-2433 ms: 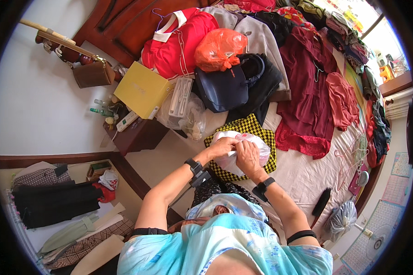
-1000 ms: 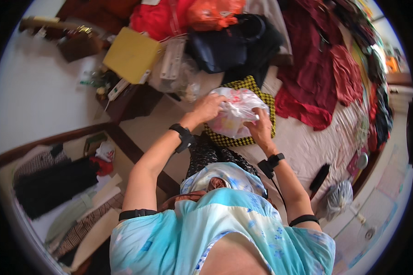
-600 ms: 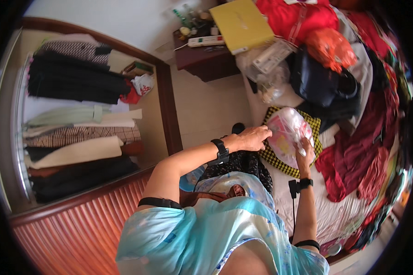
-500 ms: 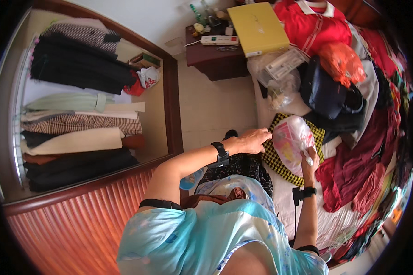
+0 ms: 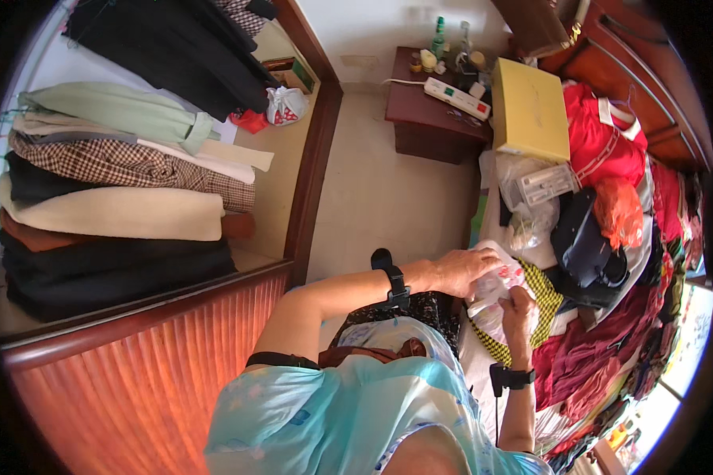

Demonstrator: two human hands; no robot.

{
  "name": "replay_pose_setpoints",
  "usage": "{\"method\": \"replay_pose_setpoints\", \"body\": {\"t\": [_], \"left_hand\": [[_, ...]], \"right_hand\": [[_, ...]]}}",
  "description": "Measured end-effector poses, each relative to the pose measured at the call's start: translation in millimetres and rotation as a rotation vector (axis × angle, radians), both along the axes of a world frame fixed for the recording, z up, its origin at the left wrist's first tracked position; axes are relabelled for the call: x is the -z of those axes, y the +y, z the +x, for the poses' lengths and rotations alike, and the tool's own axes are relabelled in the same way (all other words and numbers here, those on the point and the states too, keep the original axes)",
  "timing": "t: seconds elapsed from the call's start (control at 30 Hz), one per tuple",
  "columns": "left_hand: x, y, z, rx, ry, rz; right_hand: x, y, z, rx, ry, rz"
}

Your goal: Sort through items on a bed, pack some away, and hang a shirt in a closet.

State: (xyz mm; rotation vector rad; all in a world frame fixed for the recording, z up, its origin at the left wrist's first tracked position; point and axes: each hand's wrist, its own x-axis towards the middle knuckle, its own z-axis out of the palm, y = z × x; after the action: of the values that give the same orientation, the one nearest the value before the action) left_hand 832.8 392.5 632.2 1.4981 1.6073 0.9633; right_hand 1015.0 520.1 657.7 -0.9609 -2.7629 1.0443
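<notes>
On your left you have an open wardrobe [image 5: 318, 170] with a black garment [image 5: 162, 51], a pale green coat [image 5: 119, 111], a checked coat [image 5: 135, 162] and a cream garment [image 5: 119, 214] side by side. Near its far end you can see a small white-and-red bag [image 5: 287, 106] beside a red cloth [image 5: 249, 121]. Ahead of you, a nightstand [image 5: 444, 142] carries a power strip [image 5: 457, 98] and a green bottle [image 5: 438, 38]. To its right you see a yellow box [image 5: 531, 111], then a red top [image 5: 602, 134] with a white collar. Below the box, a white tray [image 5: 547, 184] lies by a dark handbag [image 5: 582, 237], which touches an orange bag [image 5: 619, 212]. Maroon clothes [image 5: 586, 360] spread over the bed [image 5: 474, 356] on your right.
</notes>
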Motion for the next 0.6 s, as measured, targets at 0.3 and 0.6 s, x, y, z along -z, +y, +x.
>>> {"method": "replay_pose_setpoints", "body": {"t": [0.3,0.6], "left_hand": [[9,-88,-93,-0.186,0.219,-0.288],[30,-147,-168,-0.44,0.284,-0.353]], "right_hand": [[16,-96,-144,-0.241,0.217,-0.088],[35,-109,-230,-0.291,0.178,-0.322]]}}
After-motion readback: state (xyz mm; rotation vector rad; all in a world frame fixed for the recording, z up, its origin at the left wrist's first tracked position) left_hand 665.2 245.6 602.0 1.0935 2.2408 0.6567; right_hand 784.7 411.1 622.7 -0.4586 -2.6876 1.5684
